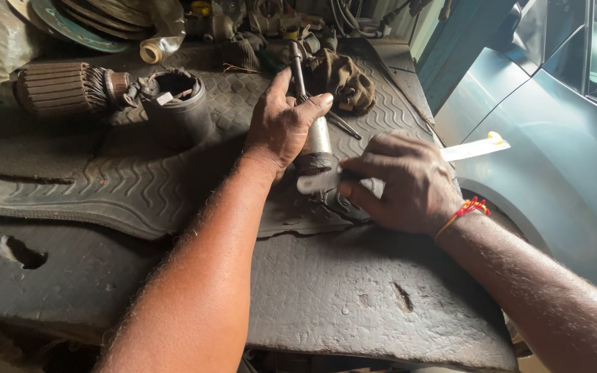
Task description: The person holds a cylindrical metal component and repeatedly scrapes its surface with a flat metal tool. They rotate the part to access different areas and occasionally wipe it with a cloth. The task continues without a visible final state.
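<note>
Our left hand [281, 128] at frame centre, clasped around the metal shaft [318, 135]; our right hand [399, 183] beside it, pinching a pale flat strip [319, 182].

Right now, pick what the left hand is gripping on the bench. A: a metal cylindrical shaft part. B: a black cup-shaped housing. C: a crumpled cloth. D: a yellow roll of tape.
A: the left hand is wrapped around the metal cylindrical part lying on the ribbed rubber mat, while the black housing, the tape roll and the cloth lie apart from it, untouched.
</note>
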